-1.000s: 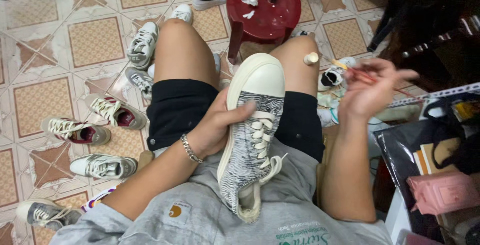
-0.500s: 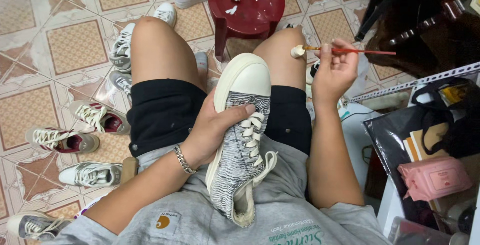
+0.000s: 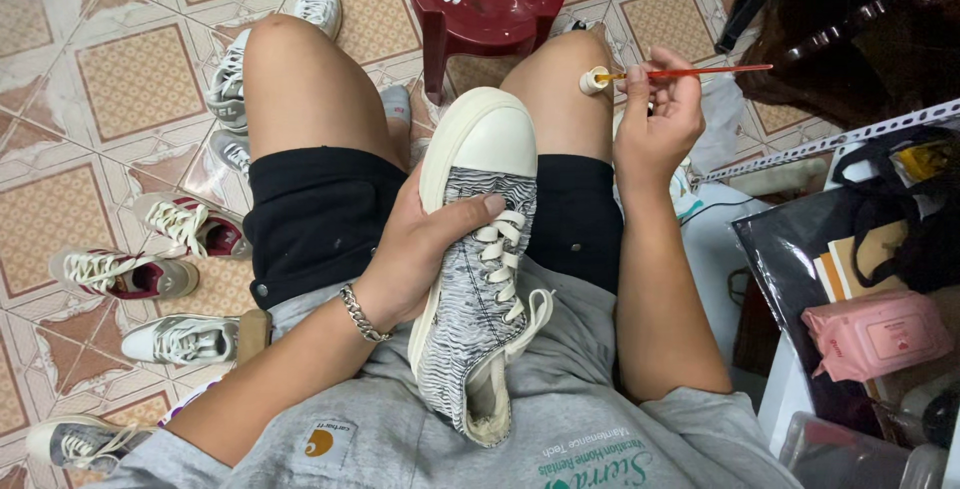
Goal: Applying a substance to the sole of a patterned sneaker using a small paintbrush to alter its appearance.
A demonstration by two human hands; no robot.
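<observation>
A zebra-striped sneaker [image 3: 478, 279] with a cream rubber toe and cream laces lies along my lap, toe pointing away. My left hand [image 3: 420, 244], with a chain bracelet at the wrist, grips its side near the laces. My right hand [image 3: 655, 124] is raised beside my right knee and pinches a thin red-handled brush [image 3: 700, 72]. The brush tip meets a small white cap-like piece [image 3: 593, 80] resting against the knee. I sit in black shorts and a grey shirt.
A dark red plastic stool [image 3: 490, 4] stands in front of my knees with white scraps on top. Several sneakers [image 3: 180, 339] lie scattered on the patterned tile floor at left. At right are a pink wipes pack [image 3: 875, 334], black bags and a metal rail.
My right hand took up the brush and brought its tip to the small white piece at my knee. The view tilted down slightly. The left hand kept its grip on the sneaker.
</observation>
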